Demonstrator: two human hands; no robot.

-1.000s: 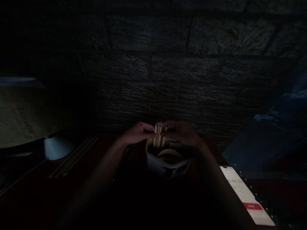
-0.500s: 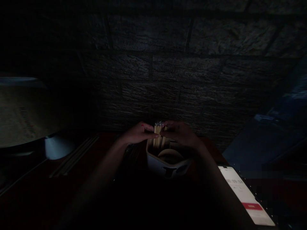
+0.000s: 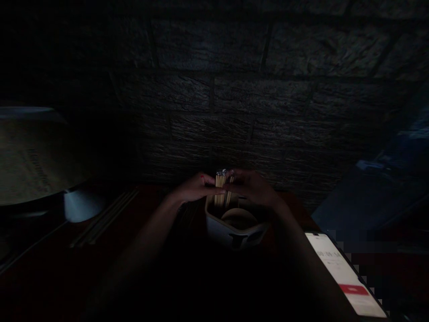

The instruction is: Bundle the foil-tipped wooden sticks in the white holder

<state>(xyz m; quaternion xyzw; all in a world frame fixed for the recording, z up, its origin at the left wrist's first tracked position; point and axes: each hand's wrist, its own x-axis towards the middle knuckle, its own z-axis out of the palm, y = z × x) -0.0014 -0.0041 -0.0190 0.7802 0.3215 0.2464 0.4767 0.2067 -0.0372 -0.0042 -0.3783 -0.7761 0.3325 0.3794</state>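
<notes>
Your left hand and right hand pinched a bundle of pale sticks from either side, thumbs across its near face. The bundle stood roughly upright between them, its lower ends over the open container below your grip; whether they touched its floor could not be told. It was probably light, stiff and apt to slide apart, best held mid-length. A lit phone lay right of your grip, loose sticks well left.
</notes>
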